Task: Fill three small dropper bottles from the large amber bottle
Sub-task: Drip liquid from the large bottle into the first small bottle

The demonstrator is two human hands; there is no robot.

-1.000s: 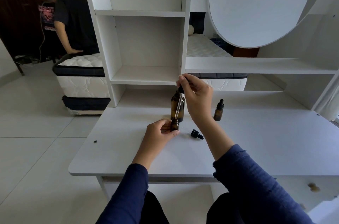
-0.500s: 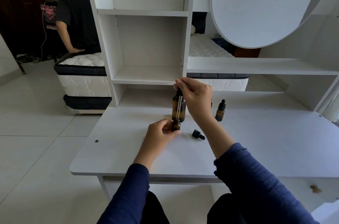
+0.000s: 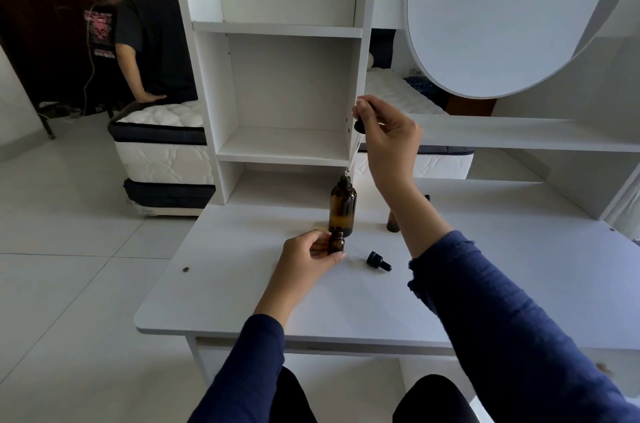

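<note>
Two hands are at work here, and each has its own way of spoiling this. My right hand [image 3: 389, 138] is raised above the surface [image 3: 225, 284], thumb and fingers pinched narrow on the black bulb of the dropper [image 3: 359, 127]. Its glass tube slants down and left to the mouth of the large amber bottle [image 3: 343, 211]. I cannot tell whether the tip is inside the neck or just over it. The tube is tilted, not upright, so if I lower it off-line the glass could knock the rim and chip. It could also tip the bottle, which stands free with nothing bracing it. If I squeeze the bulb too soon on the way across, the liquid would drip onto the surface instead of going where it should.

My left hand [image 3: 304, 261] rests on the surface nearer me, fingers curled round the small dropper bottle [image 3: 336, 243]. That bottle stands upright and uncapped just in front of the big one. Its mouth is narrow, so I judge the aim to be the hard part: a slight miss and drops would run down the outside onto my fingers. If I loosen that hold, a nudge from the tube could tip the bottle over.

The loose dropper cap [image 3: 377, 260] lies on its side to the right, near my right forearm, and a careless sweep of the sleeve could roll it away. A second small bottle [image 3: 392, 223] stands half hidden behind that forearm, where my arm could knock it as I swing the dropper toward me.
</note>
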